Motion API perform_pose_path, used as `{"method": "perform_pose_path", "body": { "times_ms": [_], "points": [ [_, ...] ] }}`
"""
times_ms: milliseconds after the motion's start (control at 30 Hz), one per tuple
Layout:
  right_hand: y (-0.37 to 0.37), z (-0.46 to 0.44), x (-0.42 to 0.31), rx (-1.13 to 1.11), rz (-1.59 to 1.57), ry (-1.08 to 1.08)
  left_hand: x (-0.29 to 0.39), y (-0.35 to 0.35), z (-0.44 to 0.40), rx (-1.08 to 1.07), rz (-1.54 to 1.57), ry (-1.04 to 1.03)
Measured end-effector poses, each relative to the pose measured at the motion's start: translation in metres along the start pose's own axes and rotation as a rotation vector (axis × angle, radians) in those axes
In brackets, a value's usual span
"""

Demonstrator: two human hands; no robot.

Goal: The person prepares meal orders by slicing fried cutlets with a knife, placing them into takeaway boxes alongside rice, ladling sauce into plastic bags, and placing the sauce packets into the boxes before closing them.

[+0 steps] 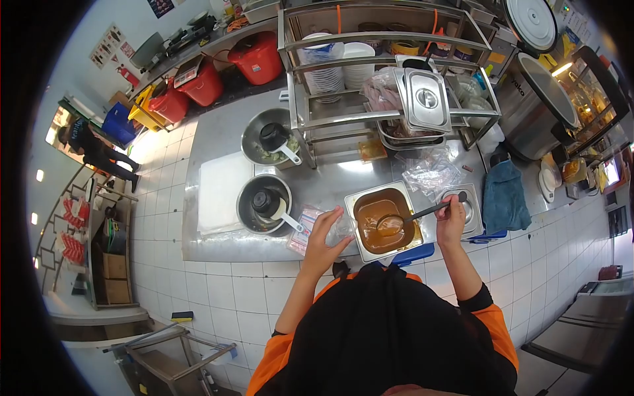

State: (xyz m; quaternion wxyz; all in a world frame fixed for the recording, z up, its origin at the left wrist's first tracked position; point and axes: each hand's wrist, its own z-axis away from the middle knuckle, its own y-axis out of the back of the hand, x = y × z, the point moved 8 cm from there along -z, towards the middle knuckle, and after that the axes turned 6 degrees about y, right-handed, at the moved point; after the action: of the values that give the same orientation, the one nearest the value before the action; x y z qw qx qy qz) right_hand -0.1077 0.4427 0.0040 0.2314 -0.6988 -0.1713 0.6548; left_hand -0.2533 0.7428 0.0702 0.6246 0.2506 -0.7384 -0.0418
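My right hand is closed around the dark handle of a ladle, whose bowl rests in brown sauce. The sauce partly fills a rectangular metal pan at the table's near edge. To the left of that pan, my left hand has its thumb and fingers spread apart. Clear plastic shows between the fingers and the pan; whether they touch it I cannot tell. Beside this hand lies a printed plastic packet. A lidded metal pan is just beyond my right hand.
Two metal bowls with black-and-white handled tools stand on the left, near white sheets. A metal rack rises behind. Clear bags and a blue-green cloth lie right. Another person stands far left.
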Motion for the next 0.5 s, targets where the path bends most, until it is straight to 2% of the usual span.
{"method": "perform_pose_path", "body": {
  "times_ms": [300, 400, 500],
  "points": [
    [-0.026, -0.004, -0.016, 0.03, -0.07, -0.124, 0.005, -0.004, -0.004, -0.051, -0.15, -0.028],
    [-0.043, -0.012, -0.031, 0.017, -0.106, -0.116, 0.017, -0.007, -0.009, -0.062, -0.331, -0.139],
    [-0.059, -0.021, -0.044, -0.034, -0.137, -0.097, 0.022, -0.013, -0.016, -0.054, -0.428, -0.151]
  ]
}}
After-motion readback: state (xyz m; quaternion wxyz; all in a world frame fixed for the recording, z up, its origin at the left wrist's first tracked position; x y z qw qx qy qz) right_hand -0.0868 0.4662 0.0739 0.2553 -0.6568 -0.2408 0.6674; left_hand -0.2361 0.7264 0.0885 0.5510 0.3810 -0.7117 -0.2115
